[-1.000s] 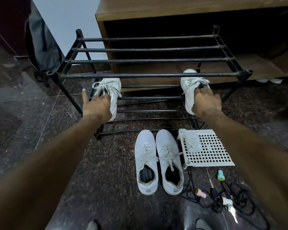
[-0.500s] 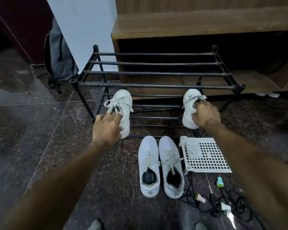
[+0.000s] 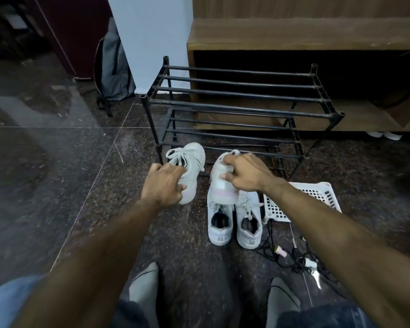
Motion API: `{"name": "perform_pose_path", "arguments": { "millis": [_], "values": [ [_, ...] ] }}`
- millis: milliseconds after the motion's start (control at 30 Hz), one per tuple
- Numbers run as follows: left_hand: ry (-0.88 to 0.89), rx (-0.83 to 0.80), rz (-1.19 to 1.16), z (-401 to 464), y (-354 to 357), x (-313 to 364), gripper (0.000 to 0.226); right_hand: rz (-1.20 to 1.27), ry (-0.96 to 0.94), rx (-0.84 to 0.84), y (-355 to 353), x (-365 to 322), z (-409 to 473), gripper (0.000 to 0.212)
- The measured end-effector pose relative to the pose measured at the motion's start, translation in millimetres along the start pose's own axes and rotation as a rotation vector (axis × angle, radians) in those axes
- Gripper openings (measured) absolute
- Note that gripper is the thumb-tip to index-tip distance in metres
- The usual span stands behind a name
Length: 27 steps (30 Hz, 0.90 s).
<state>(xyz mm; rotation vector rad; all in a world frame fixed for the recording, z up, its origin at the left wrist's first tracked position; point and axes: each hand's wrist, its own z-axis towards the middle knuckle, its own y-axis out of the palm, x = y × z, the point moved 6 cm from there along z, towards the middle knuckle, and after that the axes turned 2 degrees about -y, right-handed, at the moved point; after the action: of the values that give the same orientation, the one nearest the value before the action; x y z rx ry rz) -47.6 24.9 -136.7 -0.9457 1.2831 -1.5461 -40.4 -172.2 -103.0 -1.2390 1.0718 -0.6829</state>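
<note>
Black metal shoe rack (image 3: 242, 107) stands with both tiers bare as a person holds two white sneakers just in front of it. Left hand (image 3: 162, 185) curls its fingers round the left sneaker (image 3: 192, 159), and right hand (image 3: 244, 174) clasps the right sneaker (image 3: 220, 185) above a second white pair (image 3: 219, 230). Clearing the rack looks done, setting down apparently remains

Single wide-angle view from a camera worn on the person's head, facing forward and steeply down at the dark floor (image 3: 57, 185). Both forearms run up from the bottom corners to the left hand (image 3: 162, 185) and right hand (image 3: 245, 174) at mid-frame (near the lens, arms extended). The black shoe rack (image 3: 242, 108) stands just beyond; straight lines bow near the edges.
</note>
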Motion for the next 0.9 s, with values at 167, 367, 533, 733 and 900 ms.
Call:
{"name": "perform_pose_path", "arguments": {
  "millis": [167,367,533,733,900],
  "values": [
    [-0.121,-0.168,0.017,-30.2,31.3,-23.9,0.035,0.009,-0.074,-0.185,59.3,-44.2,6.0,0.038],
    [-0.256,-0.312,0.033,-51.6,85.8,-46.1,0.026,-0.025,-0.048,-0.213,132.4,-56.9,21.7,0.036],
    [-0.311,-0.360,0.027,-51.0,135.3,-51.4,0.033,-0.132,-0.031,-0.200,179.0,-52.3,41.8,0.023],
    [-0.357,-0.409,-0.037,-52.4,180.9,-56.3,0.029,-0.167,-0.061,-0.280,234.7,-48.6,59.5,0.017],
    [-0.385,-0.528,-0.144,-58.7,206.4,-57.6,0.019,-0.182,-0.039,-0.352,260.1,-43.6,58.3,0.016]
  ]
}}
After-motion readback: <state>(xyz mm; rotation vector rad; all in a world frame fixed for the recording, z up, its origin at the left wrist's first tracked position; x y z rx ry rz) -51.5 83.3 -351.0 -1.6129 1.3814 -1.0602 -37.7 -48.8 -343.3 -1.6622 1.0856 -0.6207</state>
